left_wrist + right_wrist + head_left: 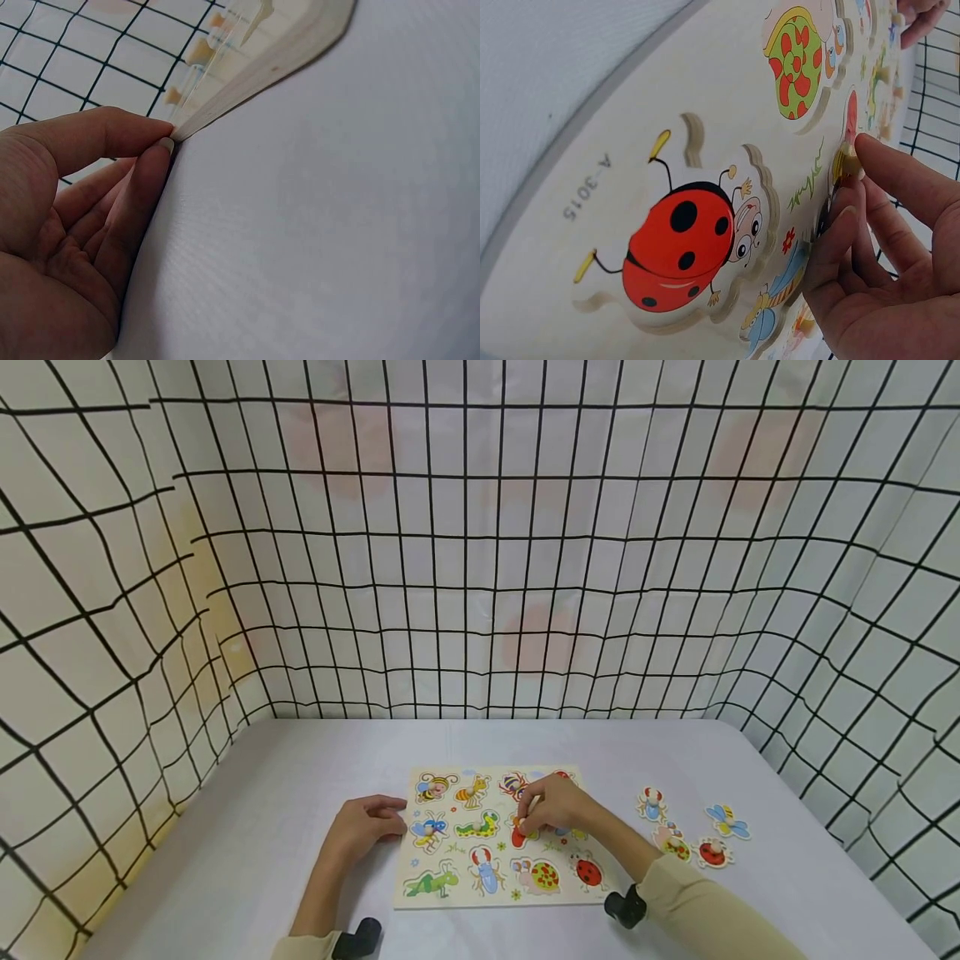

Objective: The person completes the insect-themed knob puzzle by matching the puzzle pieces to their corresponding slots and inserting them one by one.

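Observation:
A wooden peg puzzle board (506, 905) printed with insects lies on the white table. My left hand (363, 831) is at its left edge; in the left wrist view, thumb and a finger pinch the board's edge (217, 112). Over the right half of the board, my right hand (557, 803) pinches the small wooden knob (850, 162) of a red and yellow puzzle piece (517, 835). The fingers hide much of that piece, and it sits close over the board. Near this hand, the ladybug recess (679, 247) and the snail recess (795, 67) show their printed pictures.
Right of the board lie loose knobbed pieces: a beetle (652, 805), a snail (672, 843), a ladybug (714, 852) and a blue-winged insect (727, 821). Knobbed pieces such as the caterpillar (477, 825) sit in the board. Black wire grid (465, 568) surrounds the table's back and sides.

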`<state>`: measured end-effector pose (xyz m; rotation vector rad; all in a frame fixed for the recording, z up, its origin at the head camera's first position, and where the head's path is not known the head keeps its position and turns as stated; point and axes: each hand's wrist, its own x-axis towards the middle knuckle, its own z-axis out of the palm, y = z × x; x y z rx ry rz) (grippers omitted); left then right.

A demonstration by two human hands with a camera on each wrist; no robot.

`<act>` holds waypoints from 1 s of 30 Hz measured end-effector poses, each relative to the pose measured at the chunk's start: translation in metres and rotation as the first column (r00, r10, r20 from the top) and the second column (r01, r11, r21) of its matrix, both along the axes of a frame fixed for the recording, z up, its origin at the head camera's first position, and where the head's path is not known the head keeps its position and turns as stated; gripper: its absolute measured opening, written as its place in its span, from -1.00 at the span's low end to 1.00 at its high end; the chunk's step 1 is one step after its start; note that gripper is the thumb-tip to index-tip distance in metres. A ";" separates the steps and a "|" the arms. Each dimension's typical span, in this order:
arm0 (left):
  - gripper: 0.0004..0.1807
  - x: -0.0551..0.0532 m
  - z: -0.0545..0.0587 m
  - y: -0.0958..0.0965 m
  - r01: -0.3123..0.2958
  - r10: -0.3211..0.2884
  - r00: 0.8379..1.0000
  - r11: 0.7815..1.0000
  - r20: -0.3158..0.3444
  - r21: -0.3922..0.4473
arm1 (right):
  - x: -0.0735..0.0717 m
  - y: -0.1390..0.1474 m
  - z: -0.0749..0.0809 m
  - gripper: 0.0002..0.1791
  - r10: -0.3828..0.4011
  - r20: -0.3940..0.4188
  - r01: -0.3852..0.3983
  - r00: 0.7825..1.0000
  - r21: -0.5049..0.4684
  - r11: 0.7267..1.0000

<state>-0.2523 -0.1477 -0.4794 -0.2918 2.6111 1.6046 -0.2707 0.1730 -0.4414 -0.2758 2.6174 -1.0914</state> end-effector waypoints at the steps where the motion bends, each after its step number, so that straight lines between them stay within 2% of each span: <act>1: -0.66 0.000 0.000 0.000 -0.002 0.002 1.000 1.000 0.003 0.002 | 0.001 0.001 0.001 -0.86 0.005 0.001 -0.005 1.000 -0.004 1.000; 6: -0.66 0.000 0.001 0.001 -0.001 0.001 1.000 1.000 0.003 -0.002 | 0.002 0.009 0.002 -0.87 0.017 -0.009 -0.017 1.000 -0.023 1.000; 18: -0.66 0.001 0.001 0.000 0.001 -0.001 1.000 1.000 -0.006 -0.007 | 0.003 0.039 0.014 -0.84 -0.019 -0.034 0.019 0.999 -0.010 1.000; 30: -0.65 0.002 0.002 -0.001 0.004 -0.004 1.000 1.000 -0.001 -0.006 | 0.003 0.089 0.021 -0.75 -0.118 -0.042 0.121 0.992 0.068 0.990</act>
